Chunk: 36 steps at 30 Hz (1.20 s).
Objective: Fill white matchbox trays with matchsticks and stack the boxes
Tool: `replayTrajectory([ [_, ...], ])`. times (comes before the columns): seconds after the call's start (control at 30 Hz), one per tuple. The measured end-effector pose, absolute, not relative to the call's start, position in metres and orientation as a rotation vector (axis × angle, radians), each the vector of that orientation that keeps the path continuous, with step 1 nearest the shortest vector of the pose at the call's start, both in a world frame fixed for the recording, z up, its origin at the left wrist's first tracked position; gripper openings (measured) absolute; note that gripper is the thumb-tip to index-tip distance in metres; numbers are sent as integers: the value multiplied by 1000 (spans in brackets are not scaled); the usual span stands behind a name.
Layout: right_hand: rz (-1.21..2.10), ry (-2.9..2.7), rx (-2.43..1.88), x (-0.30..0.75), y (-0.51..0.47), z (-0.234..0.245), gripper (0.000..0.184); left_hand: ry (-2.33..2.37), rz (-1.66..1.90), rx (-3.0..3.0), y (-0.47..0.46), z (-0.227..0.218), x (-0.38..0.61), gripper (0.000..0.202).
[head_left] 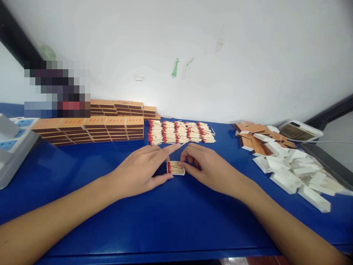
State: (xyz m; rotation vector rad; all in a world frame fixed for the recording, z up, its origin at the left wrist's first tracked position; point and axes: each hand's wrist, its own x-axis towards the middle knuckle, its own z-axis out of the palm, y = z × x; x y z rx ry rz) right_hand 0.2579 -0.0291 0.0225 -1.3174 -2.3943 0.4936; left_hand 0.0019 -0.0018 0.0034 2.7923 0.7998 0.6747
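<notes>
A small white matchbox tray point(175, 168) filled with red-tipped matches lies on the blue table point(165, 221). My left hand point(140, 170) cups its left side, thumb under the near edge and index finger stretched over the top. My right hand point(205, 165) pinches the tray's right end with curled fingers. Just behind the hands lie several rows of loose matches point(180, 132).
Stacks of closed orange matchboxes point(91, 129) line the back left. A heap of empty white trays point(298, 173) and orange sleeves point(256, 136) sits at the right. A power strip point(13, 143) is at the far left, a phone point(300, 130) at the back right by the wall.
</notes>
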Motion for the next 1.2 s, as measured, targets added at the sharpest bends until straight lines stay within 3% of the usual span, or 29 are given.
replayTrajectory([
  [0.33, 172, -2272, -1656, 296, 2, 12, 8, 815, 666, 2781, -2, 5, 2, 73],
  [0.83, 323, -2311, -1600, 291, 1, 13, 19, 832, 645, 2792, -2, 5, 2, 75],
  [1.0, 523, -2392, -1278, 267, -17, 24, 16, 816, 653, 2792, -2, 5, 3, 75],
  [1.2, 501, -2432, -1272, 254, -24, 18, 10, 808, 658, 2790, 0, 2, 2, 74],
])
